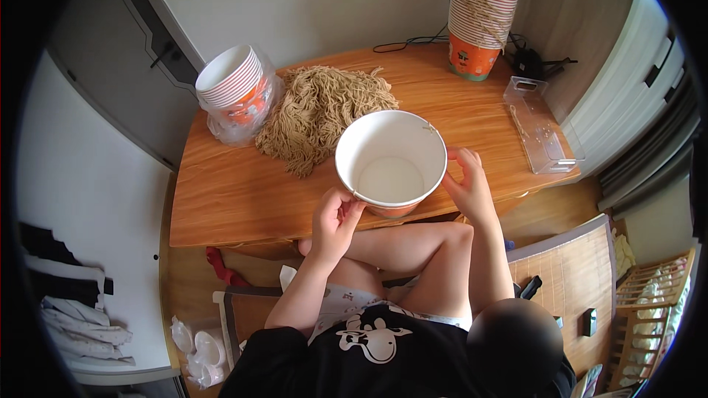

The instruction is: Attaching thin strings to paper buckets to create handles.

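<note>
A white-lined paper bucket (380, 136) with an orange outside is held over the table's front edge, its open mouth facing up. My left hand (338, 220) pinches the near-left rim, where a short bit of tan cord shows. Another bit of cord sits at the far-right rim. On the bucket's right side, the fingers and thumb of my right hand (470, 183) grip the outer wall just under the rim; the fingertips are partly hidden. Just behind the bucket lies a heap of tan cords (317, 107).
Nested paper buckets in clear plastic (234, 88) stand at the table's (236, 199) left. A tall stack of buckets with cords (476, 51) is at the back right, near a black cable (402, 46). A clear plastic tray (542, 136) holding some cord lies at the right edge.
</note>
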Demonstrator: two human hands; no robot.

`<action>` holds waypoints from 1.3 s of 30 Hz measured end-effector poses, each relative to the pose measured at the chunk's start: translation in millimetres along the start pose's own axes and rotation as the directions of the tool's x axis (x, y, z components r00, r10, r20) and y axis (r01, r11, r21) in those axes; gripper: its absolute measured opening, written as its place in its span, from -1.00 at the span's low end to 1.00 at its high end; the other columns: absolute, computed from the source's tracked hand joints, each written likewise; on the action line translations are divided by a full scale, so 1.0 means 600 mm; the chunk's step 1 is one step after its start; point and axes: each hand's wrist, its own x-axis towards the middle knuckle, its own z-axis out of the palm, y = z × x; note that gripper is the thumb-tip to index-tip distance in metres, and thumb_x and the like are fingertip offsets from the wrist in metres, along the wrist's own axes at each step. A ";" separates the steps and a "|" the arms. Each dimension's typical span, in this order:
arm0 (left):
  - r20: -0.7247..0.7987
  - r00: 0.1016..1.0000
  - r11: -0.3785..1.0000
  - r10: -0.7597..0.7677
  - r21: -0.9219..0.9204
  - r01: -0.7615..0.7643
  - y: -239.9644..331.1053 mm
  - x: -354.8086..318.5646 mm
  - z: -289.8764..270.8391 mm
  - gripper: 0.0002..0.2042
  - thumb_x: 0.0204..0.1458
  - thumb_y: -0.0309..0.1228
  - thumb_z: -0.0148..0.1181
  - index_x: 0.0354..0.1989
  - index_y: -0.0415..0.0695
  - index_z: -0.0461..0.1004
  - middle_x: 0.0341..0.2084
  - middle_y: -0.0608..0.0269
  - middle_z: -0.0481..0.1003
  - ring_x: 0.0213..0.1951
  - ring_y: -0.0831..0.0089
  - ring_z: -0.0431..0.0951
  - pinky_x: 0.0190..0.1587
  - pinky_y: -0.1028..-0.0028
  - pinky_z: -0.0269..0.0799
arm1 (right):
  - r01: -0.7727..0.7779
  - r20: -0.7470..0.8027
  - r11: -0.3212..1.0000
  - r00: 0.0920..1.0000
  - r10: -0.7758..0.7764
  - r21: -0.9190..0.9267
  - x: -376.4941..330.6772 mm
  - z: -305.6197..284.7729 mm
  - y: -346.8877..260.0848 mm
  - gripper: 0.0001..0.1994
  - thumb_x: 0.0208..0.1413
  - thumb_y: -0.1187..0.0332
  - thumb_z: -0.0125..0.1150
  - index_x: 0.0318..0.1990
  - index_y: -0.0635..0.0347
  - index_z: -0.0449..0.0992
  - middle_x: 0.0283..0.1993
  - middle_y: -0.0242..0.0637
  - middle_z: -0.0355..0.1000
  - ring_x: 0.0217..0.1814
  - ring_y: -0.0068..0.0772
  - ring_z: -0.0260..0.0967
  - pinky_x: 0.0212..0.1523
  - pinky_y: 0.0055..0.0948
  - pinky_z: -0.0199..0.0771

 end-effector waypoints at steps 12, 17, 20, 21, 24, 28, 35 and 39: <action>0.003 0.972 0.971 0.233 0.044 -0.233 -0.037 0.034 0.017 0.10 -0.04 0.06 0.45 0.45 -0.22 -0.21 0.37 -0.08 0.00 0.36 0.09 0.16 0.35 0.10 0.16 | 0.289 0.007 0.883 0.950 -0.314 0.370 0.009 -0.004 -0.014 -0.30 0.02 0.19 0.49 0.29 0.14 0.31 0.55 0.11 -0.15 0.55 0.08 -0.05 0.42 0.00 0.10; 0.014 0.984 0.973 0.179 -0.153 -0.175 -0.050 0.034 0.051 0.15 -0.07 0.10 0.46 0.47 -0.25 -0.21 0.38 -0.07 0.04 0.38 0.10 0.16 0.38 0.10 0.12 | 0.280 0.098 0.918 0.943 -0.318 0.280 -0.003 0.008 -0.012 -0.33 -0.14 0.17 0.62 0.10 0.14 0.37 0.56 0.16 -0.23 0.61 0.21 -0.24 0.49 0.07 -0.08; 0.083 0.980 0.974 0.181 -0.151 -0.167 -0.044 0.034 0.035 0.08 0.02 0.10 0.37 0.51 -0.23 -0.18 0.45 -0.05 -0.03 0.45 0.10 0.06 0.40 0.09 0.07 | 0.351 0.049 0.894 0.924 -0.378 0.279 0.022 -0.029 0.000 -0.54 -0.12 0.26 0.60 -0.21 0.16 0.37 0.55 0.18 -0.15 0.61 0.23 -0.23 0.49 0.04 -0.05; 0.086 0.983 0.983 0.164 -0.102 -0.155 -0.051 0.028 0.026 0.03 0.07 0.07 0.33 0.51 -0.21 -0.19 0.47 -0.04 -0.05 0.46 0.08 0.03 0.40 0.07 0.05 | 0.413 0.022 0.878 0.902 -0.431 0.243 0.038 -0.051 0.010 -0.55 -0.12 0.26 0.60 -0.25 0.16 0.37 0.55 0.18 -0.13 0.61 0.23 -0.22 0.49 0.05 -0.07; 0.107 0.985 0.987 0.138 -0.091 -0.129 -0.058 0.025 0.032 -0.18 0.20 -0.02 0.19 0.49 -0.16 -0.04 0.48 -0.02 -0.02 0.47 0.08 0.04 0.39 0.05 0.07 | 0.569 -0.293 0.817 0.768 -0.569 -0.096 0.113 -0.154 0.034 -0.53 -0.14 0.20 0.58 -0.31 0.15 0.32 0.50 0.15 0.02 0.55 0.26 -0.08 0.42 0.13 0.03; 0.226 0.973 0.989 -0.055 -0.122 0.084 -0.047 0.038 0.032 -0.51 0.26 -0.19 0.15 0.28 -0.19 0.32 0.32 0.02 0.29 0.37 0.19 0.25 0.34 0.15 0.20 | 0.427 -0.609 0.785 0.497 -0.618 -0.449 0.262 -0.288 -0.024 -0.55 -0.14 0.48 0.54 -0.27 0.14 0.26 0.45 0.06 0.10 0.51 0.15 0.03 0.35 -0.05 0.24; 0.257 0.950 0.984 -0.178 0.070 0.165 -0.040 0.045 0.045 -0.82 0.24 -0.37 0.14 -0.17 -0.21 0.59 -0.19 0.17 0.60 -0.11 0.39 0.57 -0.01 0.43 0.43 | 0.309 -0.558 0.754 0.523 -0.644 -0.580 0.557 -0.377 -0.085 -0.46 -0.08 0.11 0.56 -0.16 0.29 0.38 0.41 0.10 0.14 0.35 0.15 0.25 0.16 -0.17 0.46; 0.247 0.952 0.978 -0.182 0.144 0.150 -0.039 0.045 0.038 -0.85 0.21 -0.38 0.16 -0.27 -0.18 0.59 -0.33 0.19 0.59 -0.23 0.41 0.57 -0.13 0.46 0.45 | 0.310 -0.478 0.846 0.716 -0.508 -0.435 0.614 -0.345 -0.109 -0.47 -0.06 0.11 0.55 -0.15 0.33 0.41 0.40 0.09 0.14 0.29 0.07 0.32 0.18 -0.16 0.49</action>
